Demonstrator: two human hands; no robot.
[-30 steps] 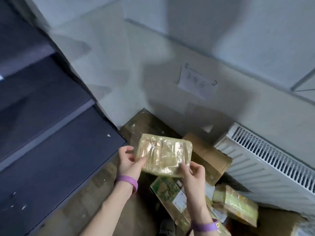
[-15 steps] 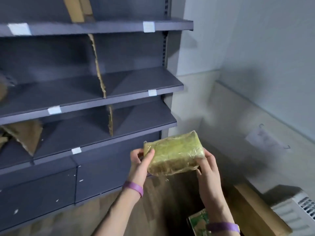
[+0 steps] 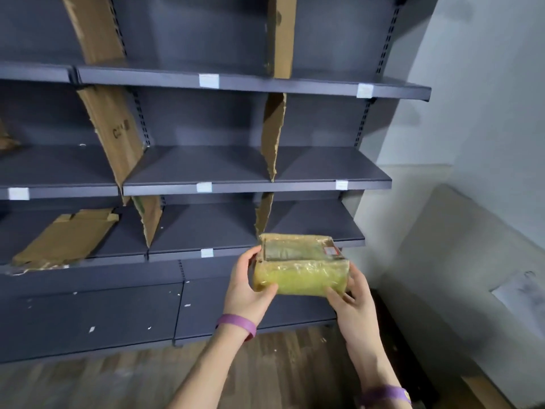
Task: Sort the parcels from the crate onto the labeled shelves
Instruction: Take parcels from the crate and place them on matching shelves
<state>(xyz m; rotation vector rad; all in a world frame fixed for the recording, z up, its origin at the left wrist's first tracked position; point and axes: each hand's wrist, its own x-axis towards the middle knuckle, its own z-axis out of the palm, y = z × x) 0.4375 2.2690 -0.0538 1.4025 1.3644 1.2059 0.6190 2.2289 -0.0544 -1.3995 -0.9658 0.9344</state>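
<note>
One wrapped parcel [image 3: 300, 268]; two hands: left hand [image 3: 247, 289], right hand [image 3: 355, 302]; two purple wristbands [image 3: 236, 323]; six white labels [image 3: 208, 81]; three shelves [image 3: 265, 84].

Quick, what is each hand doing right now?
Left hand: holding the parcel at its left end.
Right hand: holding the same parcel at its right end.

The parcel [image 3: 300, 273] I hold is wrapped in glossy, crinkled clear plastic film, yellowish underneath. The shelves [image 3: 295, 186] are matt dark-grey painted metal with white paper labels [image 3: 204, 187]. The dividers [image 3: 272, 137] are rough brown cardboard, ragged-edged. The floor [image 3: 147, 376] looks like worn wood.
</note>
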